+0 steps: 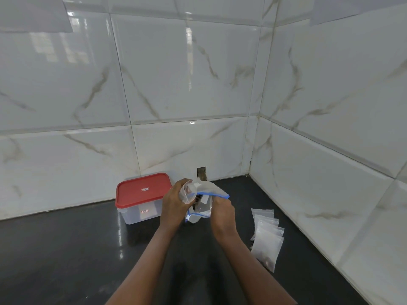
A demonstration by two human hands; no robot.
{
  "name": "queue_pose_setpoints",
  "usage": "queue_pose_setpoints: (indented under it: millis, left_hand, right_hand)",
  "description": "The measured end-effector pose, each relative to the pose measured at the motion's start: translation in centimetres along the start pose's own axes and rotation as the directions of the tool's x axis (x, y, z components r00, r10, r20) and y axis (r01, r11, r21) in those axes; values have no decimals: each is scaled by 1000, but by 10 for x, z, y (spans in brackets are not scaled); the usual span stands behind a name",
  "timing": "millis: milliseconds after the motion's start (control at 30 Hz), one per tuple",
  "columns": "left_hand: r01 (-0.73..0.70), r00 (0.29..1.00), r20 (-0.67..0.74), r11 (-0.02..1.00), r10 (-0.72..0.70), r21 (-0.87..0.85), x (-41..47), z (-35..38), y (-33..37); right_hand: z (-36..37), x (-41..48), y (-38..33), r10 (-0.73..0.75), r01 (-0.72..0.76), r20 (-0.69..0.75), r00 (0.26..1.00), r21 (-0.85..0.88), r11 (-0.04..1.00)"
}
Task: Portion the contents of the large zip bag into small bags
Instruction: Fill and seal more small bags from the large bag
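Observation:
The large zip bag (203, 201), clear with a blue zip strip, hangs above the dark counter between both hands, with something dark inside near its mouth. My left hand (175, 202) grips a small clear bag (188, 192) against the large bag's left side. My right hand (221, 213) pinches the large bag's blue rim from the right. A fanned row of several small bags (267, 236) lies on the counter to the right; the nearest one holds a little dark material.
A clear plastic box with a red lid (143, 198) stands at the back left against the tiled wall. Marble-look tiled walls meet in a corner at the back right. The black counter (88, 249) stretches to the left and front.

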State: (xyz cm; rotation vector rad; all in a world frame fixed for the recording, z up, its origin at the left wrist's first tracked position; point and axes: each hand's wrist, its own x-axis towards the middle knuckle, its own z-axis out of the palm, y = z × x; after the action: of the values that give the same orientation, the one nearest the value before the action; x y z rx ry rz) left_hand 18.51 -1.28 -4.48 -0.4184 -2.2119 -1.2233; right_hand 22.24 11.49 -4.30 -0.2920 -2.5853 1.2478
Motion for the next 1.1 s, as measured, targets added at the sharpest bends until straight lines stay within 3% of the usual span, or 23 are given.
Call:
queue_pose_setpoints:
  millis: [300,400,500,633,700,767,1000,1100]
  left_hand:
    - [30,997,76,1000,-31,6,-15,6,-10]
    - [41,996,74,999,-41,11,-13,9,-14]
    - [3,998,68,999,-6,48,-11,12,-16]
    - [12,995,95,999,-16,51,-12,9,-17]
    - [11,991,135,998,-19,58,-14,8,-20]
    - [21,988,153,996,-33,84,-16,6,-25]
    - [118,984,123,990,-126,76,-7,-2,-29]
    - [131,980,135,987,-143,96,-7,-1,-32]
  right_hand:
    - [30,-19,20,-46,83,123,991,-319,944]
    - [40,-22,11,-129,223,257,958,-378,899]
    - [45,-20,8,-118,262,358,926,-387,884]
    - [40,-12,3,-72,133,230,971,-263,955]
    - [38,-7,-1,1,21,186,983,-117,993]
    - [39,0,-5,71,-54,184,980,-92,994]
    - [43,10,-10,182,-135,242,953,-200,970]
    - [50,14,-12,246,-202,291,925,-170,964]
